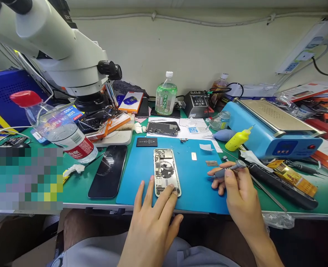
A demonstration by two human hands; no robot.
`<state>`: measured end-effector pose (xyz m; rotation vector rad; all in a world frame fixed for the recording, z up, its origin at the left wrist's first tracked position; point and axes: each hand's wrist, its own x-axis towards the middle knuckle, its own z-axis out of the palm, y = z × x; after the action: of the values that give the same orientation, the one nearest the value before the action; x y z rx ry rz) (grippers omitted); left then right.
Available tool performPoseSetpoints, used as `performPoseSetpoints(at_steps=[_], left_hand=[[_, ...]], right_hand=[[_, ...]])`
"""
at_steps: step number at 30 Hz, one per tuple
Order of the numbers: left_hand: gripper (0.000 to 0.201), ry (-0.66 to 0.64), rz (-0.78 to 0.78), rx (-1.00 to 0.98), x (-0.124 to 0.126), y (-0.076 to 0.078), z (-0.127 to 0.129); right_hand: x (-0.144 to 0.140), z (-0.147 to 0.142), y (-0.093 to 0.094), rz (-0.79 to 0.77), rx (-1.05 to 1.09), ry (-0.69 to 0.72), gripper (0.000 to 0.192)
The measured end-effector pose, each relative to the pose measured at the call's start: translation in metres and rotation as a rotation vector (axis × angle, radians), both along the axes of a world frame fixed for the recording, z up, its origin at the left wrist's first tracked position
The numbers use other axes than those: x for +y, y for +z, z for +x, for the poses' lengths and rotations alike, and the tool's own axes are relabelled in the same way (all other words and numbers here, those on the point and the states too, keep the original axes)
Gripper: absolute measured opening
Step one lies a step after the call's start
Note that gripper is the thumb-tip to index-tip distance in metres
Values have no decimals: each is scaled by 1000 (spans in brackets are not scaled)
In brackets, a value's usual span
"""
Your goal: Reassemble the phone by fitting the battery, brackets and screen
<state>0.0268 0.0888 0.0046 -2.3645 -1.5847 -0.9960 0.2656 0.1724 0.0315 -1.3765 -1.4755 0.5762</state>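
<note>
In the head view, the left hand (149, 218) lies flat with its fingers spread, the fingertips resting on the near end of an opened phone body (166, 171), which sits lengthwise on a blue mat (191, 181) near the front edge of the green desk (77, 185). The phone's inner parts face up. The right hand (236, 189) is closed around a grey screwdriver (230, 168), held level above the mat to the right of the phone, its tip pointing left and not touching the phone.

On the mat beyond the phone lie a black battery (146, 141) and a few small metal plates (211, 163). Left of the mat a dark phone screen (108, 171) lies flat on the desk, with a clear water bottle (58, 128) with a red cap leaning beside it. A white microscope (55, 48) hangs over the left of the desk. To the right stand a blue heating machine (272, 128) and a small yellow squeeze bottle (237, 139). A green bottle (166, 96) stands upright at the back, near the wall.
</note>
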Motion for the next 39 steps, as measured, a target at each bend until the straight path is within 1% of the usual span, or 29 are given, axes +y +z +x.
performPoseSetpoints(at_steps=[7, 11, 14, 17, 20, 23, 27, 31, 33, 39], left_hand=[[48, 15, -46, 114, -7, -11, 0], [49, 78, -57, 41, -11, -13, 10], [50, 110, -43, -6, -14, -12, 18], [51, 132, -15, -4, -16, -10, 20], [44, 184, 21, 33, -18, -7, 20], [36, 221, 21, 63, -20, -2, 20], [33, 191, 6, 64, -17, 0, 20], [30, 136, 64, 17, -10, -2, 17], [29, 119, 93, 10, -7, -1, 16], [23, 43, 142, 56, 2, 14, 14]], right_hand=[[0, 0, -2, -9, 1, 3, 34], [1, 0, -2, -9, 4, -1, 33], [1, 1, -2, -16, 8, -1, 31], [2, 2, -3, -20, -3, -6, 28], [2, 3, -3, -19, -9, -8, 26], [2, 3, -3, -15, -11, -12, 25], [1, 2, -5, -12, -10, -16, 27], [-2, 1, -4, -15, -30, 25, 29], [-5, 1, -3, -16, -57, 58, 29], [-7, 0, 1, 2, -106, 65, 33]])
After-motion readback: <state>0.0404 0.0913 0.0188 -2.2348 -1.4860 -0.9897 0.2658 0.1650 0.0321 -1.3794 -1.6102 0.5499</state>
